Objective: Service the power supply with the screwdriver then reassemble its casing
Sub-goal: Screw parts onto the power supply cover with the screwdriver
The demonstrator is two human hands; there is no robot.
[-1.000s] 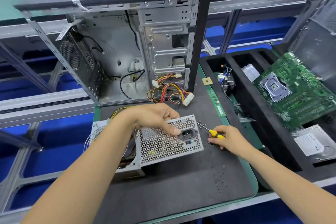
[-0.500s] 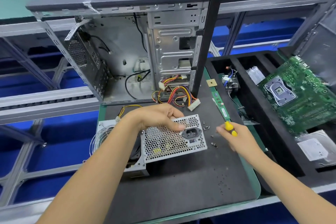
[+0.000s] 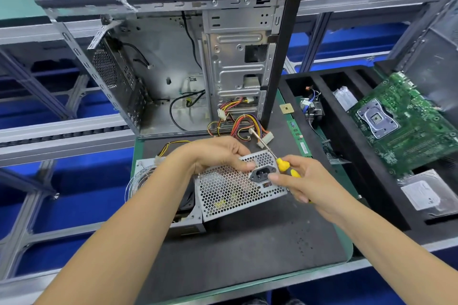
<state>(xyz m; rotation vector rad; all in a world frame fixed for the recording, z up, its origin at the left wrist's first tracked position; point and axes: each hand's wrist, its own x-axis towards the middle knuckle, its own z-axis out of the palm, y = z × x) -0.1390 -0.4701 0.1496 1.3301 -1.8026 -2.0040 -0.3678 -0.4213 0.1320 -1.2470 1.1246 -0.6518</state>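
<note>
both hands are busy. left hand grips the power supply on the mat; right hand holds the screwdriver.

A single head-worn wide-angle camera looked forward and down from close above the dark work mat. It faced twelve o'clock toward the open computer case; the parts tray lay at two o'clock.

On the dark-matted counter, the left hand grips the top edge of the grey perforated-metal power supply box. The right hand holds a yellow-handled screwdriver, its steel shaft angled up and away toward the open grey computer case behind.
</note>
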